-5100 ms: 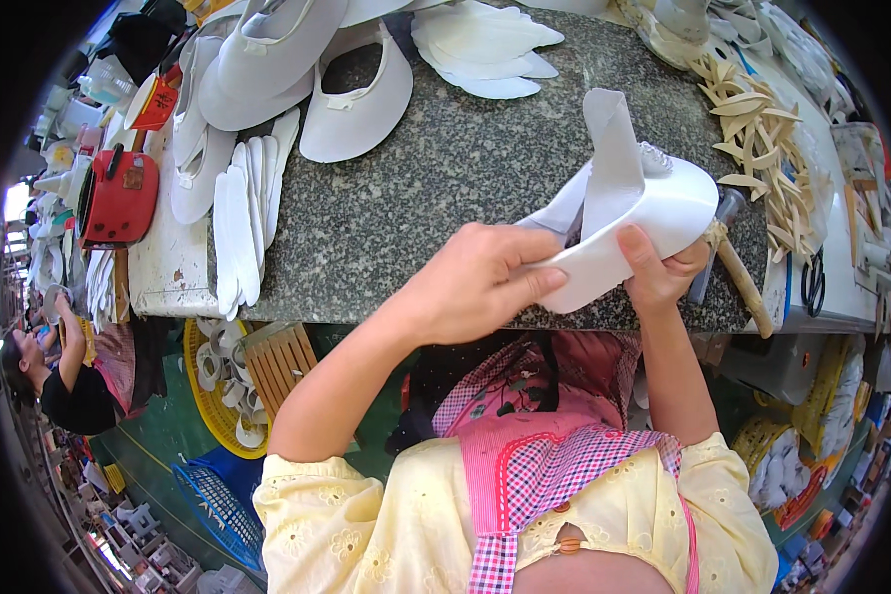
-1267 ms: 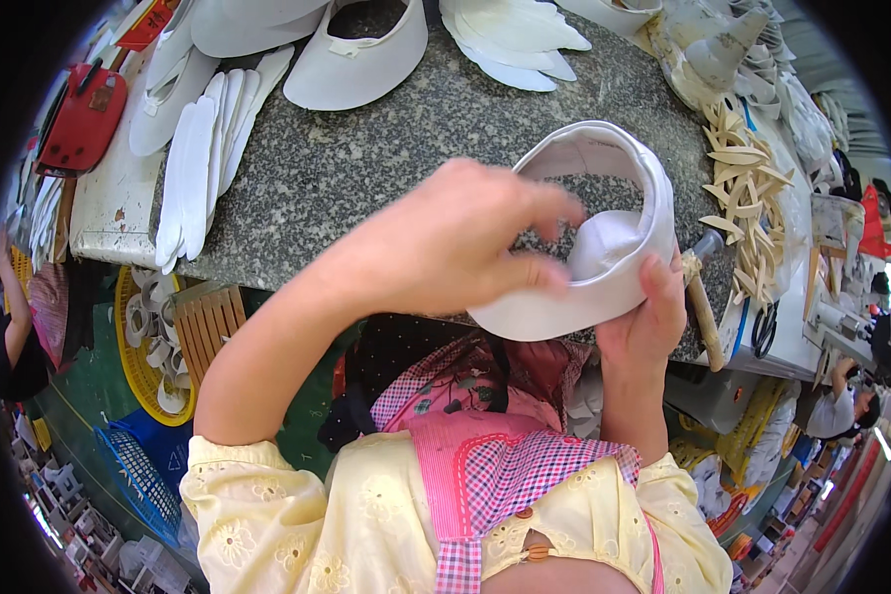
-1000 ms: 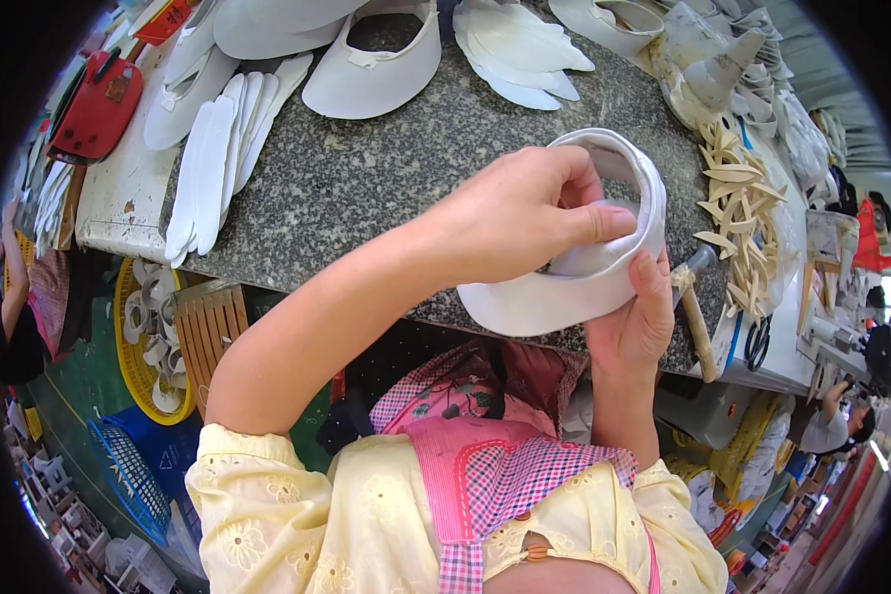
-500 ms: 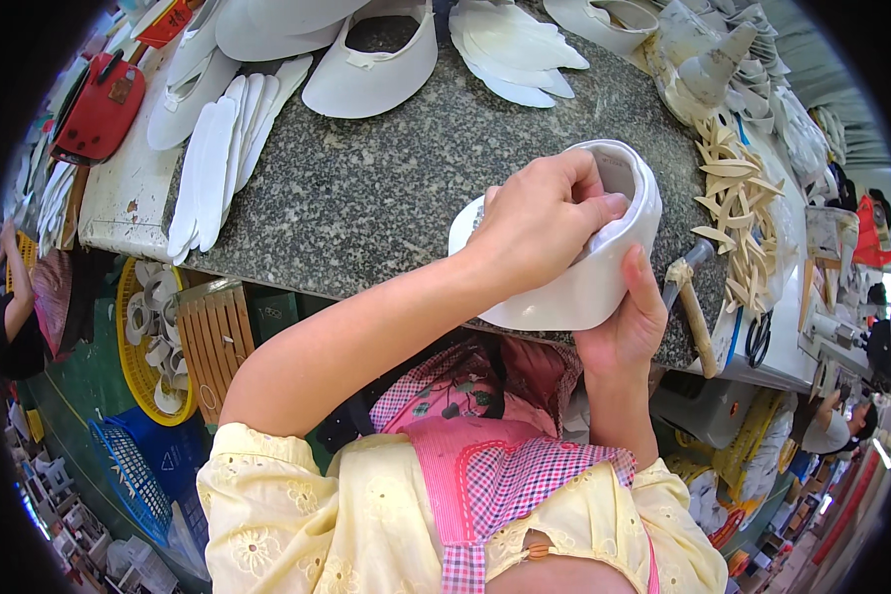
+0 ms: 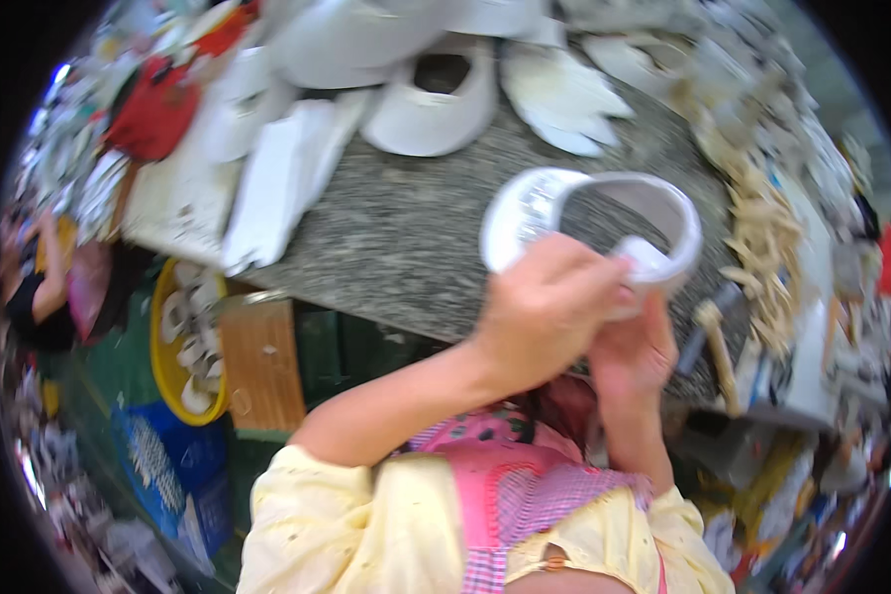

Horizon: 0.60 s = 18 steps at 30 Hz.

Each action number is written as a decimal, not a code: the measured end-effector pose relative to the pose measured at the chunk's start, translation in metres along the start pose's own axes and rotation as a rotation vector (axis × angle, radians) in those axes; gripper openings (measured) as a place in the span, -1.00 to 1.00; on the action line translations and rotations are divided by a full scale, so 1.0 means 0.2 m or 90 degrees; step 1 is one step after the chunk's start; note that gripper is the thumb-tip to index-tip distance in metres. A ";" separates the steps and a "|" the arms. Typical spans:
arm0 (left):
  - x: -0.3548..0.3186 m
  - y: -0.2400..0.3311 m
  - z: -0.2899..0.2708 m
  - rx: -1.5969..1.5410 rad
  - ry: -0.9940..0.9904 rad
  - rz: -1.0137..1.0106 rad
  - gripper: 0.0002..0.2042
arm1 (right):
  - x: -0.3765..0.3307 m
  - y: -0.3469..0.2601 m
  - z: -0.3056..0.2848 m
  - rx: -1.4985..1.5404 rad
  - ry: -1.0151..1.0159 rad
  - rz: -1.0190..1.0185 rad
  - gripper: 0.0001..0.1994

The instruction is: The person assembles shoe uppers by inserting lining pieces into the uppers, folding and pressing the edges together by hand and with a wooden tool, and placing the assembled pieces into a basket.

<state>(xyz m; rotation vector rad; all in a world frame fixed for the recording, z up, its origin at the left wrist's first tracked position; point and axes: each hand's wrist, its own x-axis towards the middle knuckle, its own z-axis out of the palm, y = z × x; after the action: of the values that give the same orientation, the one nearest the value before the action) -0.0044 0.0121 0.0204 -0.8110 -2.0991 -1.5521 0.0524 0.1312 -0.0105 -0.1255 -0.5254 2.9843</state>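
Note:
Both my hands hold a white curved band (image 5: 584, 213), bent into a closed loop, above the near edge of a grey speckled stone worktop (image 5: 406, 238). My left hand (image 5: 549, 307) grips the loop's near side where its ends meet. My right hand (image 5: 634, 351) sits just below and to the right, pinching the same joint from underneath. The picture is blurred by motion.
More white visor-shaped pieces (image 5: 431, 99) and flat white strips (image 5: 277, 178) lie at the back and left of the worktop. Pale wooden pegs (image 5: 762, 247) pile at the right. A hammer (image 5: 718, 342) lies near my right hand. A yellow basin (image 5: 183, 356) and wooden crate (image 5: 262, 366) stand below left.
The white piece has been bent from an open strip into a closed ring. My hands have shifted to its near side, and the view has swung and blurred.

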 end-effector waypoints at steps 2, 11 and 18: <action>-0.01 0.00 0.01 -0.022 -0.017 0.020 -0.85 | -0.02 -0.05 -0.11 -0.129 -0.053 -0.043 -0.66; 0.02 -0.07 0.04 -0.172 -0.119 -0.001 -0.87 | -0.02 -0.35 -0.01 -1.077 -0.148 -0.688 -0.73; 0.16 -0.01 -0.01 0.030 -0.293 0.334 -0.88 | 0.14 -0.43 0.24 -1.283 -0.689 -0.511 -0.75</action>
<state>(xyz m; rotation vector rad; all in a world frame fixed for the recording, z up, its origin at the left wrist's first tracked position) -0.0294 0.0155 0.0390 -1.6680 -1.9605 -1.1000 0.0285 0.1992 0.0634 1.1274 -2.3822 0.5833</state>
